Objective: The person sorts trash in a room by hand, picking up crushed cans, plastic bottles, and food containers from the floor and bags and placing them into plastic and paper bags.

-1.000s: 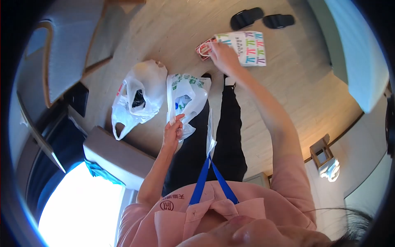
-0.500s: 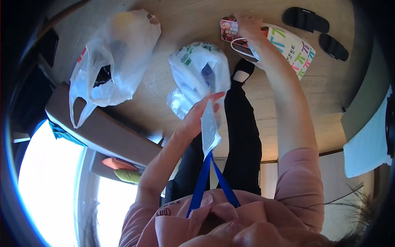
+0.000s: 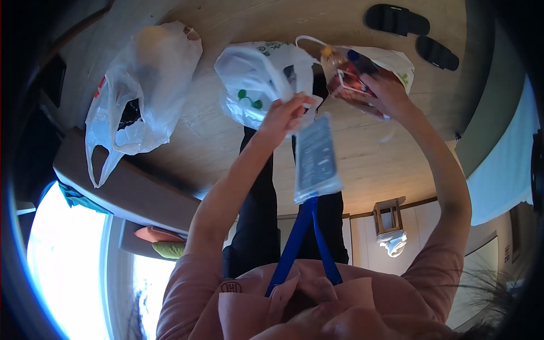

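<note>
Across the wooden floor, I see the bigger plastic bag well left, bare boards beside it. My left grip pinches the green-printed bag. Overlapping the paper bag, my right grip wraps a blurred reddish bundle; its orange-capped bottle slants left, cap pointing away from the body. Slippers lie beyond; a badge dangles between the arms.
</note>
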`<state>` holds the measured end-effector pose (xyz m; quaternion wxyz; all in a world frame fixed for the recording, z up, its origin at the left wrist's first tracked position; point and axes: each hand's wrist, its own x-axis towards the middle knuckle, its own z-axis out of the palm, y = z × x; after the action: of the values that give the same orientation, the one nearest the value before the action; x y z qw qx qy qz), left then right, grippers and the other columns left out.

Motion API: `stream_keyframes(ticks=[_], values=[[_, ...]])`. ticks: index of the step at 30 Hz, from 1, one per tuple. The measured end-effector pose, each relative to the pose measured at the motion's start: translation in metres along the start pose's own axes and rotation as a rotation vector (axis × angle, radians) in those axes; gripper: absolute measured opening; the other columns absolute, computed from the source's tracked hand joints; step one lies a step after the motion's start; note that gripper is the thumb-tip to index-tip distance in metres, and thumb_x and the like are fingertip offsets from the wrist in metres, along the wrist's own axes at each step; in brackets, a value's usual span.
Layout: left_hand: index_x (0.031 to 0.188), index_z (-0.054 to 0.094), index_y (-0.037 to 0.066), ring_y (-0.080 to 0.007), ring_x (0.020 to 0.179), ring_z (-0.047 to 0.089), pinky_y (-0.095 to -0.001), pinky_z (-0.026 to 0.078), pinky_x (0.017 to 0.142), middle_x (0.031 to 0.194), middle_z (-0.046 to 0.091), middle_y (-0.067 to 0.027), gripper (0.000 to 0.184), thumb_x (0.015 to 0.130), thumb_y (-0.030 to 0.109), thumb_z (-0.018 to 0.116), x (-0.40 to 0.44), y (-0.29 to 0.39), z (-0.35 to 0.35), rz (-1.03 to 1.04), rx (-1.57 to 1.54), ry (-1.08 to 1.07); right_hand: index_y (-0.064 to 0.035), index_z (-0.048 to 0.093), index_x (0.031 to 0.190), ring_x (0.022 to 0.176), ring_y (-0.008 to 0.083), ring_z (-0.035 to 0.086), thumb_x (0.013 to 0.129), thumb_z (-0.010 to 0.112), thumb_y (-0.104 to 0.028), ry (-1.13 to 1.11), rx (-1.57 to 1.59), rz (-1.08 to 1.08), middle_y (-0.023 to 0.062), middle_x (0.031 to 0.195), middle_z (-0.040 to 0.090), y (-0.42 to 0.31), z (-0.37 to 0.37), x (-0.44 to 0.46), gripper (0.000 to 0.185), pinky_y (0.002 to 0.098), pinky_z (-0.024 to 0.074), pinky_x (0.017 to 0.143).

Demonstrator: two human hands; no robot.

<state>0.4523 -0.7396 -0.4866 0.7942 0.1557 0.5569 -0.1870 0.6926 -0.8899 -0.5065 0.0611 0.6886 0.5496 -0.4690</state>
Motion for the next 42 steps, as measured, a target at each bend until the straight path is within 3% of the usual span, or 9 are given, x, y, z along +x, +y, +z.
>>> stream_keyframes(ticks=[5,11,14,17,20,24,31,33,42], values=[[0.098,0.063,0.006,-0.0009,0.050,0.033,-0.0172,0.022,0.044,0.062,0.043,0.0069,0.028,0.090,0.030,0.050,-0.046,0.011,-0.015,0.079,0.125,-0.040,-0.0120,0.049,0.116,0.100,0.0319,0.056,0.080,0.052,-0.016,-0.355,-0.134,0.216,0.0154,0.111,0.055,0.058,0.031,-0.080,0.036,0.0424,0.0466,0.082],[0.114,0.058,0.006,-0.0011,0.053,0.032,-0.0186,0.023,0.047,0.065,0.038,0.0079,0.033,0.089,0.027,0.053,-0.023,0.002,0.023,0.036,0.347,-0.117,-0.0031,0.049,0.121,0.116,0.0279,0.045,0.082,0.048,-0.018,0.475,0.131,0.269,0.0168,0.121,0.051,0.118,0.066,-0.092,0.041,0.0383,0.0343,0.099],[0.111,0.060,0.006,-0.0020,0.053,0.033,-0.0199,0.024,0.047,0.065,0.039,0.0074,0.039,0.087,0.036,0.055,0.011,-0.020,0.049,0.028,0.608,-0.141,-0.0045,0.051,0.120,0.116,0.0287,0.046,0.080,0.051,-0.017,0.561,-0.001,0.127,0.0171,0.121,0.052,0.148,0.079,-0.085,0.042,0.0367,0.0336,0.100],[0.109,0.061,0.005,-0.0047,0.053,0.036,-0.0221,0.027,0.048,0.065,0.041,0.0052,0.054,0.082,0.051,0.056,0.039,-0.038,0.079,-0.149,0.806,-0.187,-0.0053,0.057,0.112,0.111,0.0275,0.050,0.075,0.057,-0.015,0.475,-0.300,0.187,0.0163,0.115,0.056,0.146,0.070,-0.089,0.039,0.0366,0.0344,0.098],[0.102,0.064,0.004,-0.0090,0.054,0.040,-0.0250,0.033,0.051,0.064,0.043,0.0023,0.067,0.074,0.064,0.056,0.045,-0.054,0.109,-0.298,0.930,-0.225,-0.0070,0.059,0.109,0.109,0.0238,0.052,0.074,0.056,-0.014,-0.280,-0.303,0.567,0.0139,0.112,0.057,0.111,0.019,-0.096,0.035,0.0369,0.0358,0.096],[0.071,0.066,0.004,-0.0154,0.048,0.044,-0.0303,0.034,0.047,0.054,0.047,-0.0025,0.063,0.066,0.066,0.057,0.046,-0.083,0.159,0.014,1.151,-0.110,-0.0083,0.057,0.109,0.111,0.0222,0.048,0.076,0.051,-0.013,0.396,-0.447,0.417,0.0108,0.114,0.054,0.136,0.046,-0.115,0.033,0.0374,0.0387,0.091],[0.077,0.065,0.003,-0.0105,0.048,0.036,-0.0280,0.028,0.047,0.055,0.042,0.0011,0.048,0.075,0.050,0.056,0.048,-0.071,0.194,-0.091,0.683,-0.216,-0.0073,0.055,0.100,0.096,0.0263,0.055,0.074,0.055,-0.008,0.868,-0.045,0.282,0.0105,0.097,0.056,0.078,0.049,-0.136,0.026,0.0379,0.0450,0.083],[0.081,0.065,0.002,-0.0062,0.048,0.031,-0.0251,0.023,0.046,0.056,0.037,0.0044,0.042,0.081,0.043,0.054,0.037,-0.065,0.195,-0.132,0.783,-0.259,-0.0078,0.051,0.101,0.091,0.0274,0.057,0.075,0.055,-0.009,0.725,0.543,0.122,0.0107,0.095,0.056,0.032,0.061,-0.138,0.027,0.0388,0.0472,0.078],[0.092,0.066,0.002,-0.0040,0.058,0.034,-0.0200,0.026,0.055,0.065,0.040,0.0066,0.036,0.090,0.035,0.049,-0.036,-0.050,0.180,-0.082,0.775,-0.412,-0.0113,0.047,0.106,0.076,0.0276,0.063,0.076,0.058,-0.021,0.665,0.076,0.596,0.0092,0.100,0.056,0.017,0.106,-0.144,0.033,0.0430,0.0479,0.061]])
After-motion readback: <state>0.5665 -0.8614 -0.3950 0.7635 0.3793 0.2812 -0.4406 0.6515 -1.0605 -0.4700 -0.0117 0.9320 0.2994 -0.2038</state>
